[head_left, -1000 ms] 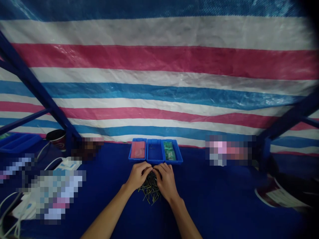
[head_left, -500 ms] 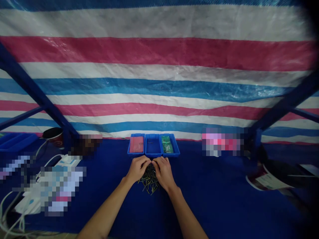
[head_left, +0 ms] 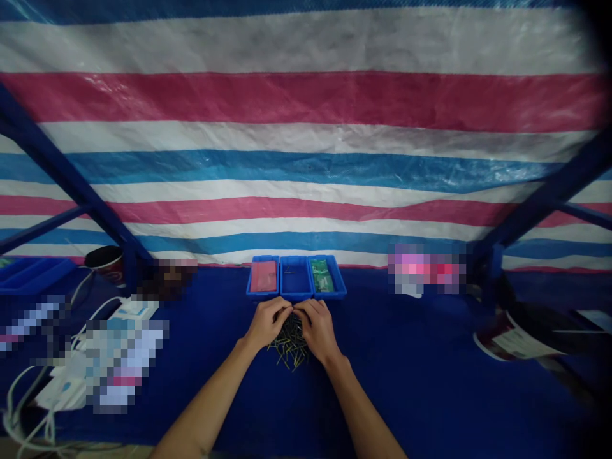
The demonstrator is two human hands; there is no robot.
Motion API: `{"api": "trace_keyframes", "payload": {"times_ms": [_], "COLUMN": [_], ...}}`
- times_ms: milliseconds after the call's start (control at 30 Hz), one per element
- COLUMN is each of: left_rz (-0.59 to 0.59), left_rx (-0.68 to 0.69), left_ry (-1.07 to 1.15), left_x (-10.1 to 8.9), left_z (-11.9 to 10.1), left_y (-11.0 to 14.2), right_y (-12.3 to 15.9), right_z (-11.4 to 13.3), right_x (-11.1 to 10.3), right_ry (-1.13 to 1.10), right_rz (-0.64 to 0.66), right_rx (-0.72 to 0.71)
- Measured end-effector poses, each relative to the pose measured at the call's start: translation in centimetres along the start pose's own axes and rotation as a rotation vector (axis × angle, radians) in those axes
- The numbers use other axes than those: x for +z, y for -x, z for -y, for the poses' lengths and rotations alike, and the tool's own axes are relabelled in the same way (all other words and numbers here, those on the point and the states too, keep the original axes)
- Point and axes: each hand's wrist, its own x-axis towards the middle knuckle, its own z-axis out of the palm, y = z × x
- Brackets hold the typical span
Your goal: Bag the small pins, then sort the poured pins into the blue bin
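My left hand (head_left: 270, 320) and my right hand (head_left: 317, 324) meet fingertip to fingertip over the far end of a pile of thin screw-like pieces (head_left: 291, 349). Both are closed in a pinch, thumbs against the index fingers. Whatever sits between the fingertips is too small to make out. The pile, dark and yellowish, lies loose on the blue table between my wrists. Just beyond my fingers stands a blue three-part tray (head_left: 296, 296). Its left compartment holds a pink packet (head_left: 264, 276), its right one green packets (head_left: 322, 276). One or two thin pieces (head_left: 288, 270) lie in the middle compartment.
A white power strip (head_left: 62, 387) with cables lies at the left, near a dark round tub (head_left: 106, 262). Another tub (head_left: 516, 338) lies tilted at the right. Blue frame bars (head_left: 90, 201) rise at both sides before a striped tarp (head_left: 306, 137).
Both hands stay pinched together over the pile, with only a slight shift of the fingers. The whole view has moved a little.
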Motion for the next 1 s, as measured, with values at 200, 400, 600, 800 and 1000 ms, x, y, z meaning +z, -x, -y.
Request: {"api": "trace_keyframes", "payload": {"times_ms": [200, 400, 600, 800, 1000], "left_rz": [0.002, -0.055, -0.058, -0.021, -0.022], "left_rx": [0.024, 0.001, -0.037, -0.011, -0.020], "left_ry": [0.006, 0.026, 0.033, 0.036, 0.031], "left_x": [0.19, 0.19, -0.01, 0.13, 0.18], "left_z": [0.07, -0.07, -0.02, -0.15, -0.11], "left_y": [0.01, 0.20, 0.20, 0.14, 0.08], "right_y": [0.03, 0.01, -0.01, 0.20, 0.18], "right_z": [0.09, 0.60, 0.39, 0.12, 0.27], "right_x": [0.34, -0.14, -0.24, 0.19, 0.03], "right_ry": [0.072, 0.045, -0.093, -0.010, 0.064], "right_rz": [0.034, 0.010, 0.041, 0.070, 0.041], "right_rx": [0.017, 0.075, 0.023, 0.055, 0.050]}}
